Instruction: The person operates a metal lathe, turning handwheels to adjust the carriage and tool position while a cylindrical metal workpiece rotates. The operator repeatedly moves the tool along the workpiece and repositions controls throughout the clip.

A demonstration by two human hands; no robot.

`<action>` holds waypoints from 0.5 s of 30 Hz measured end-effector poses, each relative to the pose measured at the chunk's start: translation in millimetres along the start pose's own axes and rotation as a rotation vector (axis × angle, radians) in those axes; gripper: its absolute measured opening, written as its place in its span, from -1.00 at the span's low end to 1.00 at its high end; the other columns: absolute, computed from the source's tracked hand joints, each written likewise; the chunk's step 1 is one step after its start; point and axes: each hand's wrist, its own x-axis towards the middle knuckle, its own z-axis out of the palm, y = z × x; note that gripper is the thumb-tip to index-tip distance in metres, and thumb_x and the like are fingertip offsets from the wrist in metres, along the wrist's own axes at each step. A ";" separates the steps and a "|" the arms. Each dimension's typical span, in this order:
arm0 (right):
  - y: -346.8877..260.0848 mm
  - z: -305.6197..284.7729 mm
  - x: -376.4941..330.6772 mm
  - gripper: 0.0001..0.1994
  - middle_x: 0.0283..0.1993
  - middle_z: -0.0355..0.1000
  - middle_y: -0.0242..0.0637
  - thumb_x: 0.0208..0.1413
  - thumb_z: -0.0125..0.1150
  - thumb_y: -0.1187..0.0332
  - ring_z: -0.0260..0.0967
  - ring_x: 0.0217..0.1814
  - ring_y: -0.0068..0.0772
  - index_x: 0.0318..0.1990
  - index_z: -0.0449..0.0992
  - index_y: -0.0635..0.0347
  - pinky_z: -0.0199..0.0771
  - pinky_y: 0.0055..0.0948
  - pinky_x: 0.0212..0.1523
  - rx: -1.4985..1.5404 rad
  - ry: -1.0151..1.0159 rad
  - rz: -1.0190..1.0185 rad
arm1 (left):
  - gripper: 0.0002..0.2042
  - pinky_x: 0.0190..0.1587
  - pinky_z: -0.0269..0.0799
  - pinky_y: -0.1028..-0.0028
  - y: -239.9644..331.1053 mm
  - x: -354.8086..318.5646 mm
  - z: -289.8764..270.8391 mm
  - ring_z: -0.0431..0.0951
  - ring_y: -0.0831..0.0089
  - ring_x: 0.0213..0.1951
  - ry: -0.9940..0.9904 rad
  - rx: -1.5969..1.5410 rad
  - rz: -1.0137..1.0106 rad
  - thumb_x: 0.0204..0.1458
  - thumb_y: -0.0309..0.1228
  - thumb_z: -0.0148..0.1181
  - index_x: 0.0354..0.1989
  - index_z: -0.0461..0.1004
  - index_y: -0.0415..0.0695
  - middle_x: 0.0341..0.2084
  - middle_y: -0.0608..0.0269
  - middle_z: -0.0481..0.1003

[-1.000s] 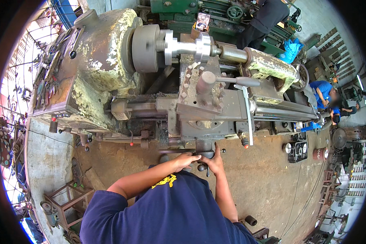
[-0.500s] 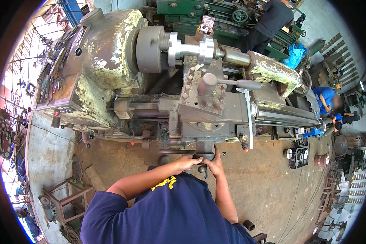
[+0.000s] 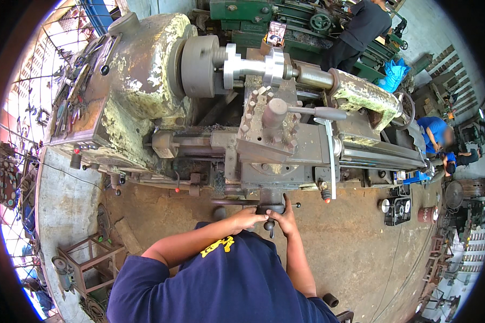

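Note:
In front of me stands a large worn lathe (image 3: 161, 70) with flaking paint. A shiny stepped metal workpiece (image 3: 253, 67) sits between the chuck (image 3: 198, 65) and the tailstock (image 3: 355, 97). My left hand (image 3: 247, 218) and my right hand (image 3: 284, 219) close around the hub of the cross-slide handle (image 3: 270, 209), thumbs near each other. The right index finger points up along its side. Part of the grip is hidden under my fingers. A ball-ended crank (image 3: 270, 226) hangs just below. Above is the tool post (image 3: 269, 124) with its clamping lever (image 3: 328, 113).
A caliper (image 3: 330, 156) lies on the carriage's right side. Wrenches (image 3: 73, 91) cover the headstock. Behind the lathe, a person (image 3: 364, 27) stands by a green machine (image 3: 242, 21); others (image 3: 434, 132) work at far right. A metal frame (image 3: 91, 264) stands at lower left, a black crate (image 3: 397, 210) at right.
Both hands stay on the handle with hardly any shift. The bar left of the hub looks thinner than before, so the handle appears to have turned a little. The view has shifted slightly.

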 end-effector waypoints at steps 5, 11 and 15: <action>3.6 -1.5 1.3 0.13 0.27 0.29 0.20 -0.25 0.58 0.19 0.33 0.25 -0.07 0.45 -0.04 0.35 0.34 -0.27 0.24 0.057 -0.025 0.042 | -0.50 -0.01 0.34 0.32 2.3 -2.3 0.6 0.38 0.37 0.05 -0.008 0.017 -0.009 0.15 -0.06 0.21 0.18 0.43 -0.08 0.12 0.19 0.44; 4.3 -2.9 1.6 0.10 0.31 0.24 0.17 -0.21 0.56 0.23 0.29 0.28 -0.06 0.46 -0.05 0.32 0.31 -0.25 0.26 0.138 -0.058 0.058 | -0.50 0.01 0.32 0.31 8.7 -7.2 2.8 0.37 0.36 0.06 -0.008 0.013 0.001 0.15 -0.07 0.21 0.19 0.43 -0.08 0.13 0.20 0.43; 5.5 -4.5 2.2 0.09 0.33 0.21 0.17 -0.19 0.55 0.24 0.28 0.29 -0.06 0.47 -0.06 0.32 0.31 -0.25 0.27 0.169 -0.086 0.060 | -0.50 0.05 0.31 0.32 17.4 -13.0 5.6 0.36 0.37 0.09 -0.004 0.012 -0.014 0.15 -0.09 0.21 0.20 0.42 -0.09 0.13 0.19 0.43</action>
